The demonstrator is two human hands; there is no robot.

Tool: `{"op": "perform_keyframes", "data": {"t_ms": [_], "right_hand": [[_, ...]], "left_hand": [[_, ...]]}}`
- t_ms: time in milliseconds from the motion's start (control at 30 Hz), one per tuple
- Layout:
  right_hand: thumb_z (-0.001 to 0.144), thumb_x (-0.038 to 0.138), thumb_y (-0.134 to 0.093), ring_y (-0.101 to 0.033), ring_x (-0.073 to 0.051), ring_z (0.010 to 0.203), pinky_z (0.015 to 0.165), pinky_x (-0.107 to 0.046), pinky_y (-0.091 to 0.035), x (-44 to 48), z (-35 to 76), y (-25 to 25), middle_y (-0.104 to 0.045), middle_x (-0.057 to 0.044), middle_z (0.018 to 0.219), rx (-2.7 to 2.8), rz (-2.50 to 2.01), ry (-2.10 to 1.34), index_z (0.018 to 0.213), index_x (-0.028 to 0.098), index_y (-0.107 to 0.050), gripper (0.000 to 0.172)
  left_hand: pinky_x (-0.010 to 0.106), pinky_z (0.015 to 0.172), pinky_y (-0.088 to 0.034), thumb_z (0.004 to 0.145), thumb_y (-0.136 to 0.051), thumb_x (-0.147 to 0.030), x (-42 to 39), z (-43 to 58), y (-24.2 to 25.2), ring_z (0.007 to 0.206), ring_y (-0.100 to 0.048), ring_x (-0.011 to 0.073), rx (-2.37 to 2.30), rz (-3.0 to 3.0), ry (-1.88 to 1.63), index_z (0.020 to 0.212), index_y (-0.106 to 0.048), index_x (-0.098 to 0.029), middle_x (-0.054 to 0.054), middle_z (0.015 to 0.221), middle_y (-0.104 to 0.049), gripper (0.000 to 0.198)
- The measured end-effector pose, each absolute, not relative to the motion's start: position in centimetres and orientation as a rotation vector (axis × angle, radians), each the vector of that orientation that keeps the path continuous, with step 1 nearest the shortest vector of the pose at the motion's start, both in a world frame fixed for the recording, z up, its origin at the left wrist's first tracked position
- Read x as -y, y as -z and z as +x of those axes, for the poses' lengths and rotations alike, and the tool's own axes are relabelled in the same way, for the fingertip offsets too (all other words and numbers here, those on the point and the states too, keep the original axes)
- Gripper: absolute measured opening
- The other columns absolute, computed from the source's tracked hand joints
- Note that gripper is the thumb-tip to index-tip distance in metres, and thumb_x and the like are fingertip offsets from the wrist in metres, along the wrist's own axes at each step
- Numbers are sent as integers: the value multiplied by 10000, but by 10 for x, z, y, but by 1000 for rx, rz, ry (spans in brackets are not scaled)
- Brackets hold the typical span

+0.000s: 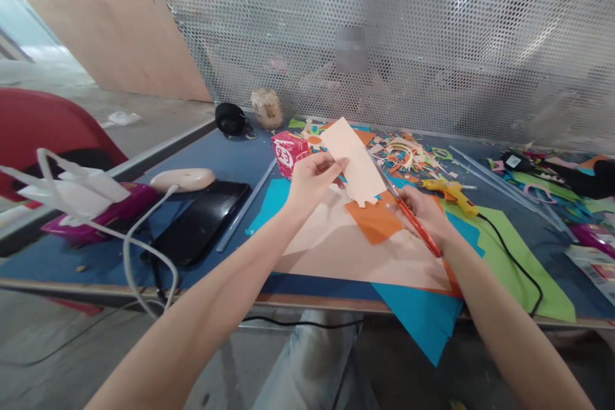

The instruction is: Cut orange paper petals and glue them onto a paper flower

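Observation:
My left hand point(314, 176) pinches the left edge of a pale peach paper strip point(353, 157), held tilted above the table. Notches show along the strip's lower end. In my right hand point(423, 211) is a pair of scissors with red handles point(417, 225), its blades against the strip's right edge; how far they are apart I cannot make out. Beneath both hands lie a large peach sheet point(327, 250), an orange piece of paper point(372, 223) and blue sheets point(423, 314), one hanging over the front edge.
A yellow glue gun point(451, 193) rests on green paper point(514, 250) at right. Paper scraps point(403, 154) and a pink box point(288, 152) lie behind my hands. At left are a black phone point(202, 221), a purple power strip point(96, 221) and white cables. A perforated metal panel point(408, 45) stands behind.

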State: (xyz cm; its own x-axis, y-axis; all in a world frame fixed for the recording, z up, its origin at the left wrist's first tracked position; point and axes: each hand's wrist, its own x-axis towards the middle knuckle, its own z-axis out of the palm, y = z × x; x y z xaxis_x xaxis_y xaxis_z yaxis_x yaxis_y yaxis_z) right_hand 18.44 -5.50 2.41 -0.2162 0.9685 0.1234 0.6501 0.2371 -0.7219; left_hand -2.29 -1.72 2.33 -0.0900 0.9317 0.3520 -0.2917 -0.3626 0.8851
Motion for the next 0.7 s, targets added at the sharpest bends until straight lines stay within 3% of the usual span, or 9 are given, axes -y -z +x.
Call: {"op": "perform_keyframes", "data": {"t_ms": [300,700], "right_hand": [[706,576,-584,-325,-83,351,358,-237,-237,53,185,-19,-327,100,435,1882,-1460,-776,655,238,-362,408],[725,569,-587,-328,-85,319,346,-247,-266,54,184,-18,-323,119,416,1872,-1416,-869,695,243,-368,394]], "left_hand": [[171,420,-490,636,-722,-249,21,-22,-27,451,-541,62,-823,1227,-1596,613,-630,-120,-15,535,-613,160],[178,424,-486,612,-766,-301,22,-21,-24,443,-532,61,-783,1265,-1531,611,-619,-112,-19,522,-601,239]]}}
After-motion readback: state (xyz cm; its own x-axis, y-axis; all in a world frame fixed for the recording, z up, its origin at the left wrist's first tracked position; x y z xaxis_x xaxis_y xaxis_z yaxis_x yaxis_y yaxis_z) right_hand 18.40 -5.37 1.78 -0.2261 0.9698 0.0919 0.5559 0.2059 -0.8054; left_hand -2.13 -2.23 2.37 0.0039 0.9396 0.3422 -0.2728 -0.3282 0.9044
